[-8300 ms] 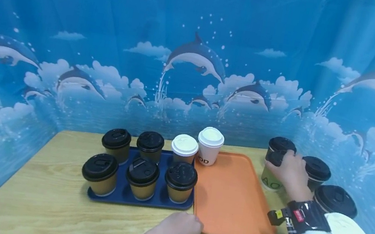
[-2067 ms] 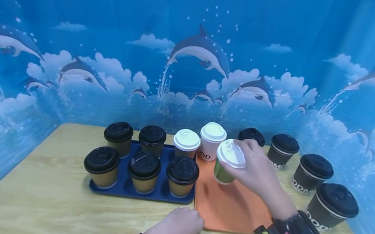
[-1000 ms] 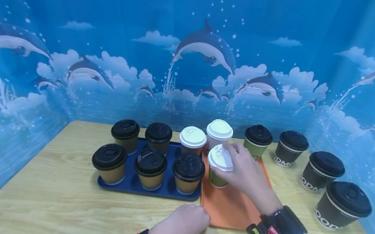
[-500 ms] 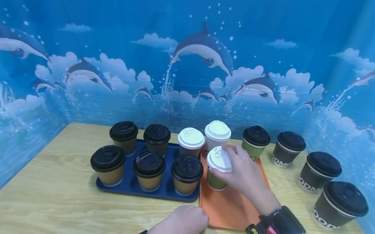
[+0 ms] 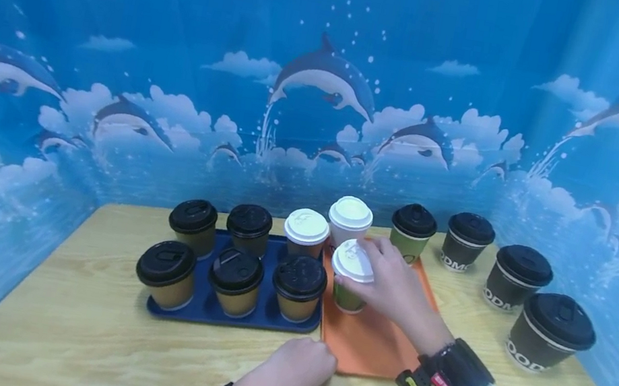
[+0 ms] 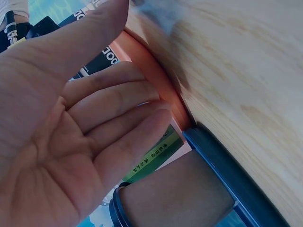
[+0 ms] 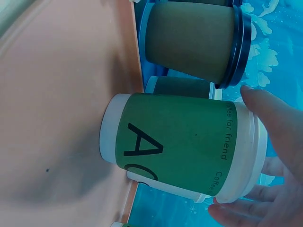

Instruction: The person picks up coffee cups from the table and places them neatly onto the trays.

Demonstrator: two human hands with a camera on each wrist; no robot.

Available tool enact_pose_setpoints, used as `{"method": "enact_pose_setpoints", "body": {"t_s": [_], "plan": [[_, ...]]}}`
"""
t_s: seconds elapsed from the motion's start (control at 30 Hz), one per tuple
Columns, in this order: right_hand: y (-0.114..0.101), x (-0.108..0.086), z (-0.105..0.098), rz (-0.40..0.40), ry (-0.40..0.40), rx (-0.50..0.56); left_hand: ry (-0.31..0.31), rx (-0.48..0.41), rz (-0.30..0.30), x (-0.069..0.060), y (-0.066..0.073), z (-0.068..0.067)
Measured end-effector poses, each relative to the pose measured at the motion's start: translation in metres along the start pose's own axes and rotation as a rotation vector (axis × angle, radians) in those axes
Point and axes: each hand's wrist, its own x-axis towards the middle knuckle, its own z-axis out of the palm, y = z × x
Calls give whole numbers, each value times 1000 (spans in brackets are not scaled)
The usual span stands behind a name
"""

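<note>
My right hand [image 5: 392, 285] grips the white lid of a green paper coffee cup [image 5: 349, 301] from above. That cup is upright over the left part of the orange tray [image 5: 376, 347]; in the right wrist view thumb and fingers span the lid of the green cup [image 7: 177, 144]. Whether its base bears fully on the tray I cannot tell. Behind it stand a white cup with a white lid [image 5: 350, 217] and a green cup with a black lid [image 5: 412, 231]. My left hand [image 5: 287, 377] rests by the tray's near left corner, its fingers [image 6: 118, 94] loosely bent, holding nothing.
A navy tray [image 5: 197, 314] adjoins the orange one on the left, bearing several brown cups, mostly black-lidded, such as this front cup [image 5: 167, 272]. Three dark cups with black lids, including the nearest [image 5: 549, 332], line the table's right side. A dolphin-print curtain [image 5: 243, 73] surrounds the table.
The black-lidded green cup, in my right hand 8.3 seconds ago, now stands at the orange tray's back. My right hand has since brought the white-lidded green cup leftward. My left hand stays put.
</note>
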Motion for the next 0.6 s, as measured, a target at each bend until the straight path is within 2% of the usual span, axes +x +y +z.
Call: {"method": "enact_pose_setpoints", "body": {"t_s": [0.37,0.6], "plan": [[-2,-1,-8,14,0,9,-12,-5,26,3,0,-6],[-8,-3,-12,-25,-8,14,-5,-3,15,-1,-1,-1]]}}
